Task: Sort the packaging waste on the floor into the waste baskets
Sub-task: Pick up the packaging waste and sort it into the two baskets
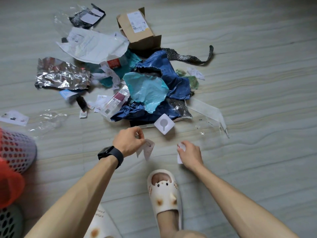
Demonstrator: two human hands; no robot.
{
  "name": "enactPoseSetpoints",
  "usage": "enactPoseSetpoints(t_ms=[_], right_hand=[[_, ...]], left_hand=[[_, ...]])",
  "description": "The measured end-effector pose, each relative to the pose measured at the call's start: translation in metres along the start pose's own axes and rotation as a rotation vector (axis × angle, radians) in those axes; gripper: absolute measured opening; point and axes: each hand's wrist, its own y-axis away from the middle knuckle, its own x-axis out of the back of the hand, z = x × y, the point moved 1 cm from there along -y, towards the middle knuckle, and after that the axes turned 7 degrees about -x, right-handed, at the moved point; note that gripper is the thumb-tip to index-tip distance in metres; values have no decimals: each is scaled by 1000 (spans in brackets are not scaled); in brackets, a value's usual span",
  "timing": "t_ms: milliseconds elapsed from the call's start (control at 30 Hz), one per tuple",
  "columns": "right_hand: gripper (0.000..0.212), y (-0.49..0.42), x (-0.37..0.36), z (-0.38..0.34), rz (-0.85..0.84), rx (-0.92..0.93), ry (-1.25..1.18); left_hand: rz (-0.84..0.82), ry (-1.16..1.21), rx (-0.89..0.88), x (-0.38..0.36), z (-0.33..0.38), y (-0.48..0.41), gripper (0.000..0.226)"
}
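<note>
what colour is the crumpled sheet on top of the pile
Light turquoise: the crumpled sheet lies over dark blue wrapping, clearest in the head view.

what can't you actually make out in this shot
All head view:
Perforated plastic waste baskets: cut off by the left edge, contents unseen.
Crumpled white scrap: mostly hidden inside the right hand.
Folded white paper pinched by the left hand: markings blurred.
Brown cardboard box label: print too small.
Anything under the dark blue plastic bag: covered.
</note>
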Motion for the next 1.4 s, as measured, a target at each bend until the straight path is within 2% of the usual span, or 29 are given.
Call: enactPoseSetpoints(t_ms=[100, 167, 333, 467, 567, 667, 767, 900, 1067, 1233, 1300, 1400], right_hand=[[28, -4, 7, -57, 15, 212, -46], [32, -8, 6, -80, 3, 270, 48], [51, -22, -9, -87, 23, 217, 453], [41, -30, -15, -82, 71, 187, 515], [36, -23, -13, -84, 43, 190, 344], [40, -7, -3, -92, -107, 170, -85], [29, 18, 13, -116, -270, 204, -345], [34, 55, 27, -157, -395, 334, -392], [43, 114, 26, -233, -432, 588, -399], [21, 187, 11, -310, -554, 784, -297], [34, 218, -3, -339, -598, 854, -215], [67, 265, -35, -380, -569, 1011, -33]], left_hand=[[22, -47, 3, 25, -11, 4, 10], [35, -51, 21, 41, -19, 8, 11], [54, -99, 48, 68, -37, 22, 8], [69, -119, 58, 80, -50, 33, 9], [78, -149, 54, 90, -57, 39, 8], [102, -226, 22, 104, -55, 47, 9], [151, -316, -18, 132, -49, 61, 14], [274, -339, -30, 176, -42, 93, 12], [496, -236, 27, 231, -59, 165, 5], [729, -8, 107, 268, -105, 256, 7], [821, 52, 183, 277, -129, 296, 9], [956, 119, 310, 281, -164, 355, 13]])
